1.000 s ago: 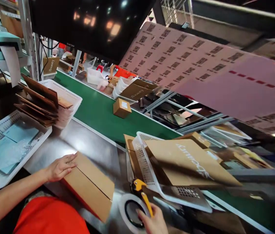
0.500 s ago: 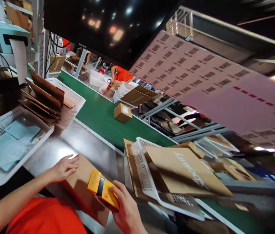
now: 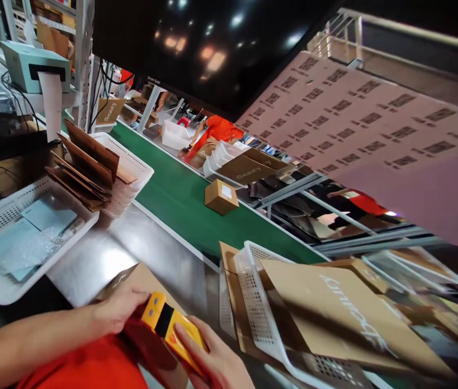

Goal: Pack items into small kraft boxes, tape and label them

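A brown cardboard box (image 3: 151, 279) lies in front of me at the steel bench's near edge, partly hidden by my hands and the yellow tool. My left hand (image 3: 121, 310) is closed at its near side, with fingers curled over the edge; their grip is partly hidden. The fingertips come right up to the front end of a yellow hand-held device (image 3: 186, 337) with a black band. That device sits in my right hand (image 3: 216, 354), fingers wrapped round its back part, tilted over the box.
Left, a white basket (image 3: 10, 289) holds pale blue packets; folded cardboard (image 3: 91, 156) stands beside it. A green conveyor (image 3: 172, 189) carries a small labelled box (image 3: 221, 197). Right, another basket (image 3: 257, 302) holds flat cartons. A dark monitor (image 3: 196, 48) hangs overhead. A co-worker in orange (image 3: 220, 128) is beyond.
My left hand has gone from lying spread on the box to curled at its near edge, beside the yellow device. The box has turned, showing a printed side. The view has shifted left.
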A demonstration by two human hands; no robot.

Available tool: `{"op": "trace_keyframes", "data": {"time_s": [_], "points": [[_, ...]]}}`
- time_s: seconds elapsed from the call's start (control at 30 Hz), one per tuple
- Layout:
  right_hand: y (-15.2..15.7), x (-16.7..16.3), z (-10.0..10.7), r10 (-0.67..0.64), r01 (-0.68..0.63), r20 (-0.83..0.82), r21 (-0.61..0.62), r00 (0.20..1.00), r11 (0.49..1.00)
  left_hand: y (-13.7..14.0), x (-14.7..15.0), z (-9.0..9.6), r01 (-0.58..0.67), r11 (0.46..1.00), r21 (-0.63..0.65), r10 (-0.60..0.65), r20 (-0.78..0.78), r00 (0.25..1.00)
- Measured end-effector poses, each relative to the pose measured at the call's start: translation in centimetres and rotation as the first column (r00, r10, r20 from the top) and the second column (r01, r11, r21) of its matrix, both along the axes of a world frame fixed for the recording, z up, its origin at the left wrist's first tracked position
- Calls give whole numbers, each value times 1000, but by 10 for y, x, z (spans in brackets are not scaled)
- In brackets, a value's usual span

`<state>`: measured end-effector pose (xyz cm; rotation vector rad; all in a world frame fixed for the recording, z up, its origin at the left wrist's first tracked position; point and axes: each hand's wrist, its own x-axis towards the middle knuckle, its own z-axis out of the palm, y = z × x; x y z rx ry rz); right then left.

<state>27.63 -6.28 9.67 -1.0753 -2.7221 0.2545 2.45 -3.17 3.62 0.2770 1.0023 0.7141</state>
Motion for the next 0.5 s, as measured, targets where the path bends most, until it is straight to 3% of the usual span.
{"op": "trace_keyframes", "data": {"time_s": [0.1, 0.17, 0.27, 0.37, 0.5], "points": [[1, -8, 23, -69, 112, 178, -243, 982, 964, 18, -19, -5, 109, 985, 132, -84, -184, 979], [0, -12, 35, -108, 209, 297, -332, 949, 920, 33, -40, -8, 163, 973, 164, -117, -258, 959], [-1, -17, 45, -128, 276, 387, -356, 913, 893, 56, -81, -12, 159, 971, 178, -83, -375, 923], [5, -33, 47, -105, 268, 424, -346, 900, 899, 71, -116, -16, 115, 968, 223, 14, -505, 863], [20, -63, 47, -62, 239, 503, -295, 862, 925, 75, -136, -28, 74, 966, 248, 80, -556, 827]]}}
